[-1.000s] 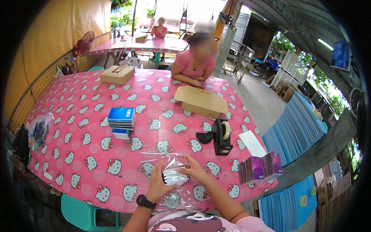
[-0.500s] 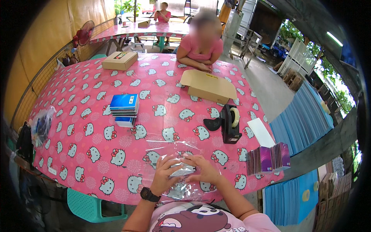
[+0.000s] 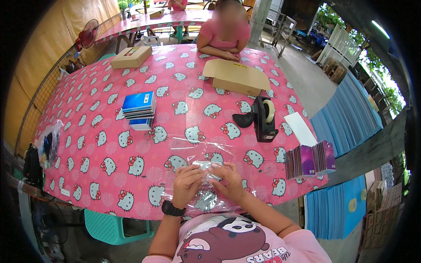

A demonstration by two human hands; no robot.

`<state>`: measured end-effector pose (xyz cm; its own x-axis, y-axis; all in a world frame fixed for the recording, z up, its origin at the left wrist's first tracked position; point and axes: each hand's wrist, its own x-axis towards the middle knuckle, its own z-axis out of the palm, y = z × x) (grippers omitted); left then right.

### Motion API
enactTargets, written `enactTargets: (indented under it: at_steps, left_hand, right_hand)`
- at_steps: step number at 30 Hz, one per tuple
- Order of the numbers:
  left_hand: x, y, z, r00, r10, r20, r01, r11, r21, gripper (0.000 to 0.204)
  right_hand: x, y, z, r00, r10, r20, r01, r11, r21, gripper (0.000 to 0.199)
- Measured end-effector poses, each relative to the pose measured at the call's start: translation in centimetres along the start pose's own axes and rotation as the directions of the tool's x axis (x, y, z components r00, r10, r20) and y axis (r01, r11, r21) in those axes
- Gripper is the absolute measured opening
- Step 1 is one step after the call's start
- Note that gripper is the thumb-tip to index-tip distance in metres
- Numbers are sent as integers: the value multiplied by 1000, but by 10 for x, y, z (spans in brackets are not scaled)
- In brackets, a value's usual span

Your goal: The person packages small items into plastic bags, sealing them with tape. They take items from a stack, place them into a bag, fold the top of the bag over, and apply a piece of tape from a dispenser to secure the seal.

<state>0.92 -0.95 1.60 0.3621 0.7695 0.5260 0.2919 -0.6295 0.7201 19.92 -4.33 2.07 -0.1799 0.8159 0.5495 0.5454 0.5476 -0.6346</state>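
Both hands sat at the near table edge, pressed on a small packet [image 3: 206, 168] wrapped in a clear film [image 3: 197, 147] that lay spread on the pink tablecloth [image 3: 87, 131]. The left hand [image 3: 187, 182] had its fingers curled down over the packet; the right hand [image 3: 229, 180] had its fingertips bent onto the packet's right side. A second earlier the packet was lifted between the hands, slightly tilted; now it lay flat and the hands had closed in, so the work looked to have gone from holding to folding or pressing the film. Beyond lay a stack of blue notebooks [image 3: 138, 109], a black tape dispenser [image 3: 264, 117], purple booklets [image 3: 310, 158] and a flat carton [image 3: 237, 76]. Another person sat across.
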Motion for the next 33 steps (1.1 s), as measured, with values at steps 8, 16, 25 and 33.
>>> enactTargets:
  at_steps: [8,16,25,33]
  left_hand:
    - [5,13,1,989,-116,-96,111,992,-58,33]
    - [11,7,15,971,-193,-143,163,968,-193,64]
    - [16,-3,-14,999,-49,4,48,988,146,59]
    - [0,-7,11,993,-86,-75,89,995,45,29]
  right_hand:
    - [-3,1,7,997,-59,-41,56,996,-71,42]
    - [13,-10,8,997,47,-62,-49,998,-32,55]
    - [22,-14,5,997,71,-30,-73,993,-91,51]
    - [22,-14,6,988,143,-57,-147,986,-82,51]
